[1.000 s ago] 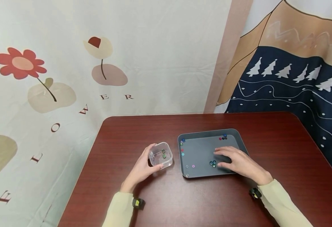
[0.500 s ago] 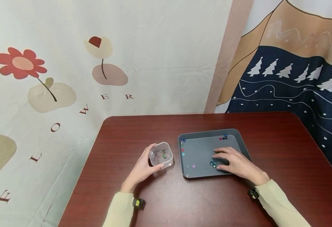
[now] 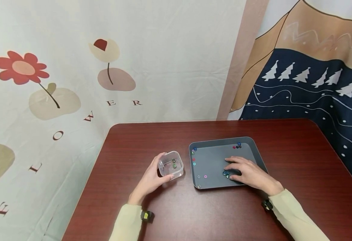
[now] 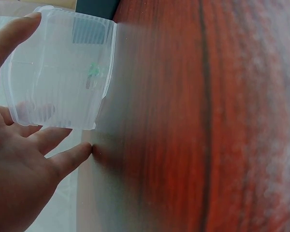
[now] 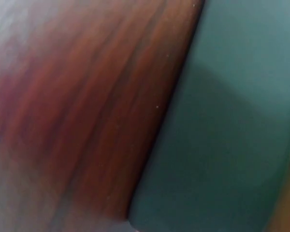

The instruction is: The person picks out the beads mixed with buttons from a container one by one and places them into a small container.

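Nearest us, our left hand (image 3: 151,179) cups the clear plastic box (image 3: 170,164), thumb and fingers curled round its walls, near the tabletop's (image 3: 151,140) front left. Our right hand (image 3: 249,174) lies in the grey tray's (image 3: 221,140) front right area, fingers loosely spread, tips touching the blue-green beads (image 3: 225,173). Whether it pinches one we cannot tell. Farther beads sit along the tray's left wall and back edge. These beads could roll away from a clumsy pinch.

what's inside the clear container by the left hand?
Two small dark-green beads lie on the floor of the clear plastic container. The left hand holds its near-left side; fingers cover that corner, so anything there is hidden.
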The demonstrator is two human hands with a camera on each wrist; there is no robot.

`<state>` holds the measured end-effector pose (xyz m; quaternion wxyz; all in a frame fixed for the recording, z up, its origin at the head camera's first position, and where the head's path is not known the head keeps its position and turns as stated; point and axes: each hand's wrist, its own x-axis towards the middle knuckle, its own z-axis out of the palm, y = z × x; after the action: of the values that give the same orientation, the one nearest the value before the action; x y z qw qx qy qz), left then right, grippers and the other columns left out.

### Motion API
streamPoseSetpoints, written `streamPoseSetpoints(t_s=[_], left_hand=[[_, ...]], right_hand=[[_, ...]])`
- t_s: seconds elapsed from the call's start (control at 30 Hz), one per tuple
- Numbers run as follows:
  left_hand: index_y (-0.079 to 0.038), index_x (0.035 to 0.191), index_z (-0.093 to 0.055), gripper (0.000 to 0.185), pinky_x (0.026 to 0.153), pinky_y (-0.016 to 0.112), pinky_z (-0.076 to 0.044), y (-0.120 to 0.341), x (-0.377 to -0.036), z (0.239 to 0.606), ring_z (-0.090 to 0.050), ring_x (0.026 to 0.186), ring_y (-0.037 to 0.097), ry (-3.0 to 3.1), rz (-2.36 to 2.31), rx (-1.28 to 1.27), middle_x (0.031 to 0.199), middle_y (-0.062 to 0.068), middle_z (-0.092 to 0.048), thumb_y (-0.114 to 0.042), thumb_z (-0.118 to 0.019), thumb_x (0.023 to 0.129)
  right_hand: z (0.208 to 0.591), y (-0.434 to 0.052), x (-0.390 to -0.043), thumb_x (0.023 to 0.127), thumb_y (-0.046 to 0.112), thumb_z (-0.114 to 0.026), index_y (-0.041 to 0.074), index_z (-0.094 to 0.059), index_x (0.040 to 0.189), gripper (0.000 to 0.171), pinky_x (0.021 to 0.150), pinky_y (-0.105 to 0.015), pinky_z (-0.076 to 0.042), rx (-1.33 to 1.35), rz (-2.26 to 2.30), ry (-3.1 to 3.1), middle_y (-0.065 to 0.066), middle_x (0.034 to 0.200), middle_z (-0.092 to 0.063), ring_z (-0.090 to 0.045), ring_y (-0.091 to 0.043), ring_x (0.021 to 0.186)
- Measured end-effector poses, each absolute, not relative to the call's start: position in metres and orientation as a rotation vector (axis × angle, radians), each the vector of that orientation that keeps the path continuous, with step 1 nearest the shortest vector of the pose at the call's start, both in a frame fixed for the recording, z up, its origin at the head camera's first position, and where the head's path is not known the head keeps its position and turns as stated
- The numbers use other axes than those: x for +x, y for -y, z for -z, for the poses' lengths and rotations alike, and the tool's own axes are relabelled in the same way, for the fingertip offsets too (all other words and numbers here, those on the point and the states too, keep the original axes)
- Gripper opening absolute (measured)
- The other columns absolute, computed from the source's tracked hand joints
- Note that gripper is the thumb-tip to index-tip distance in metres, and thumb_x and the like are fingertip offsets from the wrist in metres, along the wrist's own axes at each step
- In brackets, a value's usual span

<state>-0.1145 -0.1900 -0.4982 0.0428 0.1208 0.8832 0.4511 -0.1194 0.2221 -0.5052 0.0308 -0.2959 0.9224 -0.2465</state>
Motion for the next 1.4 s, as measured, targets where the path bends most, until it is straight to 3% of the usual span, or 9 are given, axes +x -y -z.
streamPoseSetpoints(t_s=[0.5,0.83,1.03,1.4], left_hand=[[-0.014,0.156,-0.038,0.094,0.106,0.055,-0.042,0.191,-0.113,0.5,-0.054,0.126,0.032,-2.716,-1.383,0.374,0.145,0.013,-0.052,-0.03,-0.09,0.079],[-0.016,0.156,-0.038,0.093,0.108,0.053,-0.041,0.191,-0.113,0.5,-0.053,0.126,0.03,-2.701,-1.379,0.364,0.146,0.012,-0.051,-0.027,-0.09,0.079],[-0.018,0.156,-0.038,0.093,0.108,0.053,-0.041,0.191,-0.114,0.499,-0.053,0.126,0.031,-2.693,-1.38,0.348,0.146,0.01,-0.05,-0.026,-0.09,0.079],[-0.017,0.155,-0.039,0.093,0.109,0.052,-0.04,0.19,-0.116,0.501,-0.053,0.127,0.03,-2.698,-1.385,0.359,0.147,0.009,-0.05,-0.027,-0.09,0.078]], right_hand=[[0.506,-0.22,-0.122,0.084,0.013,-0.087,0.022,-0.078,0.102,0.022,0.1,-0.055,-0.049,-0.967,0.752,-2.873,-0.011,0.138,-0.063,-0.057,-0.035,0.127],[0.502,-0.225,-0.12,0.087,0.013,-0.084,0.022,-0.077,0.105,0.021,0.101,-0.054,-0.049,-0.882,0.796,-2.887,-0.01,0.138,-0.063,-0.057,-0.033,0.127],[0.49,-0.225,-0.118,0.089,0.012,-0.082,0.017,-0.078,0.109,0.022,0.099,-0.055,-0.051,-0.858,0.895,-2.928,-0.009,0.138,-0.064,-0.059,-0.032,0.125],[0.47,-0.208,-0.111,0.084,0.009,-0.086,0.017,-0.077,0.113,0.031,0.093,-0.047,-0.055,-0.921,1.042,-3.052,-0.004,0.135,-0.066,-0.061,-0.027,0.123]])
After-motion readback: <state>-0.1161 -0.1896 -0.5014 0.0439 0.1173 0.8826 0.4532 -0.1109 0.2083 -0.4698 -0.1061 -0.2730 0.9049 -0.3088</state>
